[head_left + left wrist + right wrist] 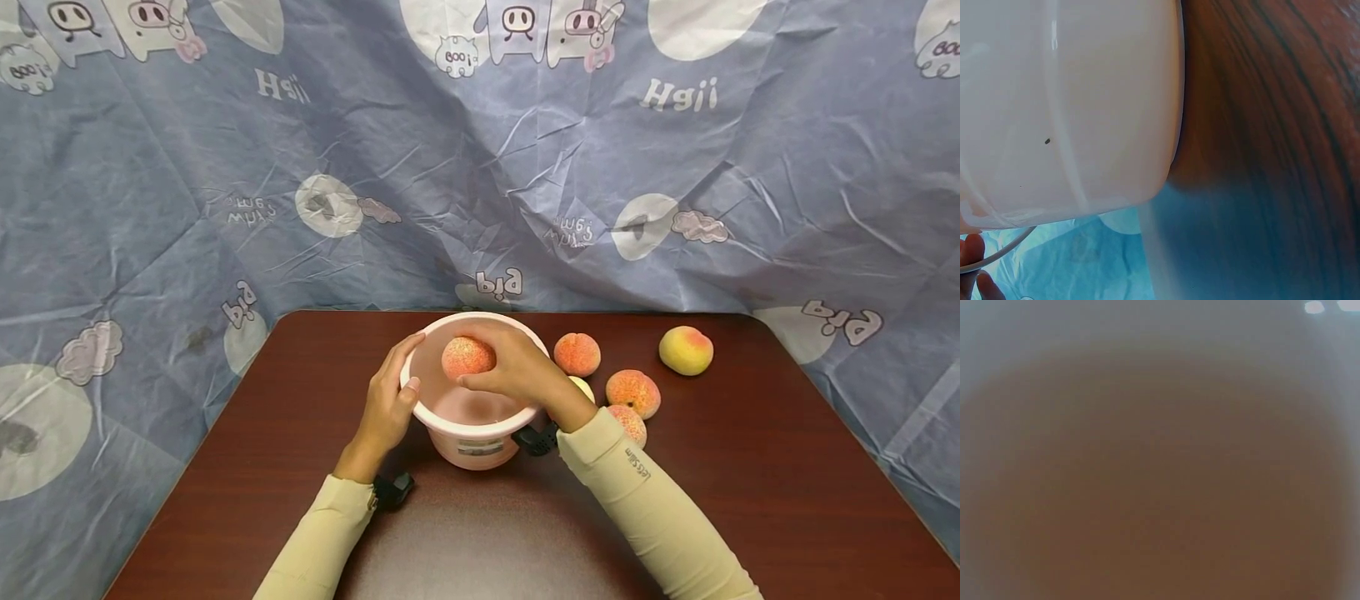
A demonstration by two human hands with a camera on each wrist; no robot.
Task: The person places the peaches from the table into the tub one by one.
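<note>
A pale pink plastic bucket (476,450) with a white rim stands upright on the table. My left hand (387,408) holds its rim at the left side, and in the left wrist view fingertips (971,250) show at the rim beside the bucket wall (1085,106). Within the bucket's mouth, my right hand (517,362) grips an orange-red peach (467,358), the thumb on its near side. The right forearm crosses over the right rim. Only a brownish blur fills most of the right wrist view.
Right of the bucket lie several peaches: an orange one (577,355), a speckled one (633,393), another (628,423) partly behind the sleeve, and a pale yellow one (582,387) mostly hidden by the arm. A yellow-red peach (686,350) sits farther right. A blue printed cloth (420,167) hangs behind the table (247,467).
</note>
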